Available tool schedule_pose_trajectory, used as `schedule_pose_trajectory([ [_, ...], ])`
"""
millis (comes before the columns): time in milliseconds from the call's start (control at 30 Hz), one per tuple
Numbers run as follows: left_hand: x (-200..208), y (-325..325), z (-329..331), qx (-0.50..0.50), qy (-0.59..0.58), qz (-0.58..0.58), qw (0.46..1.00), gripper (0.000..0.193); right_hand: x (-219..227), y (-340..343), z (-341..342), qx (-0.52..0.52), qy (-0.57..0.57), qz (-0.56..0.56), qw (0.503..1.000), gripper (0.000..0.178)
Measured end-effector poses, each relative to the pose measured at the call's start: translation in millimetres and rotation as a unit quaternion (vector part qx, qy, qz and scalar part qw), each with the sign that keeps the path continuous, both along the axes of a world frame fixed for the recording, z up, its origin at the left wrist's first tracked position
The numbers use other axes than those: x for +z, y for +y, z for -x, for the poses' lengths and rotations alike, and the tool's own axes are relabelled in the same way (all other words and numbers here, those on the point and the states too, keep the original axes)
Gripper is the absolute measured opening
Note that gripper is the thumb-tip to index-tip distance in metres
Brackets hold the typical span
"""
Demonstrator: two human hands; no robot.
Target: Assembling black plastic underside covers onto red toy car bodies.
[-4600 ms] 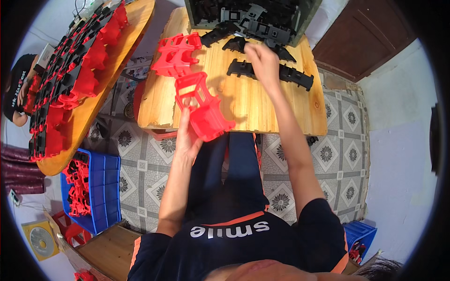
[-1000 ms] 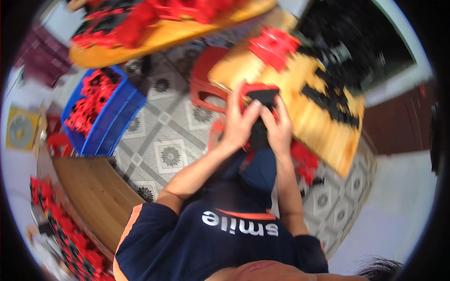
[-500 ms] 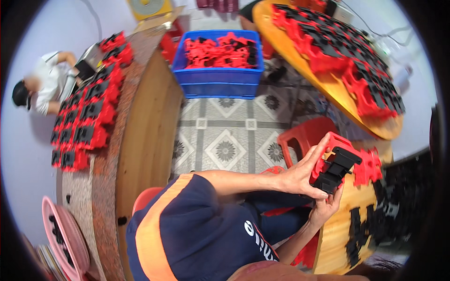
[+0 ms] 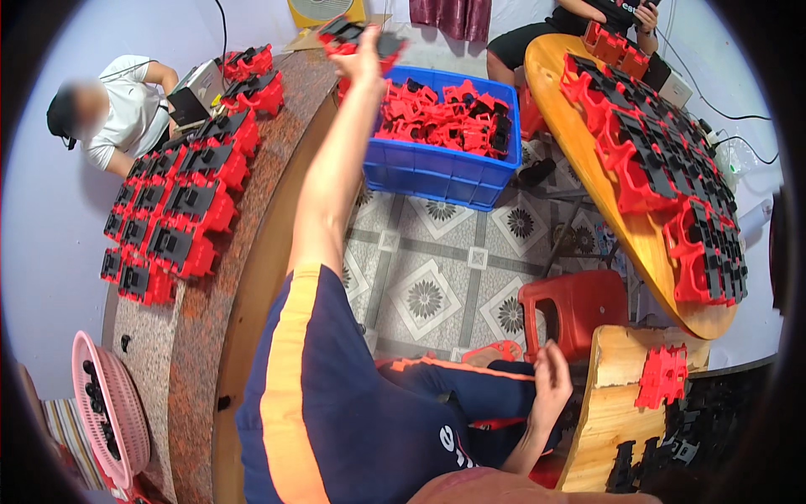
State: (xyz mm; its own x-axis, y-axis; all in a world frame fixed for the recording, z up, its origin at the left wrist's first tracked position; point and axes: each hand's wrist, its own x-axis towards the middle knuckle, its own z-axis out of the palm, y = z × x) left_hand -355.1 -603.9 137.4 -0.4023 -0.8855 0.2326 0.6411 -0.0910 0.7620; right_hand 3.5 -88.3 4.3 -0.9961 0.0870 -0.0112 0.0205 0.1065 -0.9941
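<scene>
So on the far left you've got rows of red-and-black units [image 4: 185, 202] already joined, sitting on the stone counter [image 4: 197, 336]. Your left hand [image 4: 361, 65] is gripping another joined red-and-black piece [image 4: 342, 32], up near the blue crate [image 4: 437, 172]. Your right hand [image 4: 552, 388] is empty, fingers loosely curled. Over right, the small wooden table [image 4: 604, 412] has loose black plastic parts [image 4: 634, 466] and a bare red frame [image 4: 663, 376] left unjoined.
</scene>
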Motion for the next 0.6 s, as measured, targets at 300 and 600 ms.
schedule_pose_trajectory([
  [300, -26, -153, 23, 0.205, -0.277, -0.185, 0.92, 0.118, -51, 7, -58, -0.152, -0.193, 0.135, 0.96, 0.026],
  [600, -65, -260, 67, 0.409, -0.39, -0.225, 0.794, 0.113, -56, -2, -57, -0.095, -0.179, 0.11, 0.973, 0.03],
])
